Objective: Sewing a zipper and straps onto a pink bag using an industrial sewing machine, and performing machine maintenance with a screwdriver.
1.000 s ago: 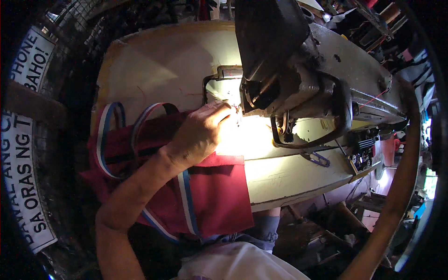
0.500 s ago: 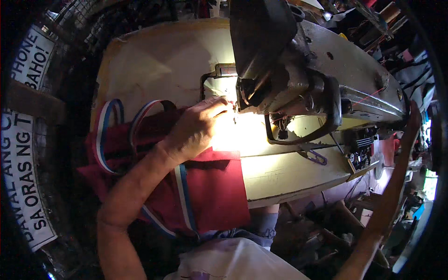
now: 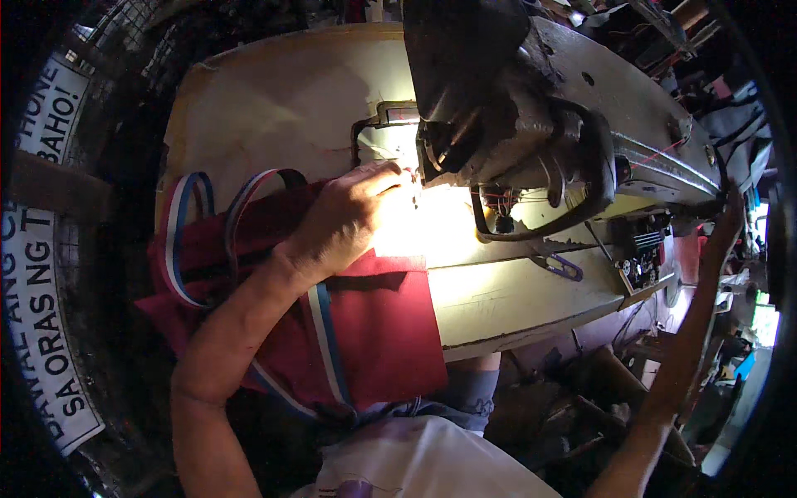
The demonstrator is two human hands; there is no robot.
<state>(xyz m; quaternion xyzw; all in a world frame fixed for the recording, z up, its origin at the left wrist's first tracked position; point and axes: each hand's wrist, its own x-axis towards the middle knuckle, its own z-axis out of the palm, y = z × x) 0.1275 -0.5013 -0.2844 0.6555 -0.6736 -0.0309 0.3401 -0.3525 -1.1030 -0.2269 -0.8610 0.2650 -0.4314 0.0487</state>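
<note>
Head view: the red cloth (image 3: 386,332) lies over the near left part of the table (image 3: 274,91), spilling past the near edge toward the person's lap. It sits below and to the left of the left hand (image 3: 349,207), which rests on its upper part with fingertips bunched beside the needle area of the dark sewing machine (image 3: 515,100). Glare washes out those fingertips, so I cannot tell whether the left grip is pinching the cloth or only pressing on it. The cloth's straight right side runs from just below the needle area back toward the person, and a striped ribbon (image 3: 325,340) crosses it in nearly the same direction, looping up near the table's left edge. The left hand is clearly the nearer one; the right hand (image 3: 730,220) is well apart, at the machine's far right end, by the dark wheel (image 3: 724,178). Its fingers are too small and shadowed to show how that grip stands. A small purple tool (image 3: 564,267) lies toward the table's near edge, right of the cloth.
</note>
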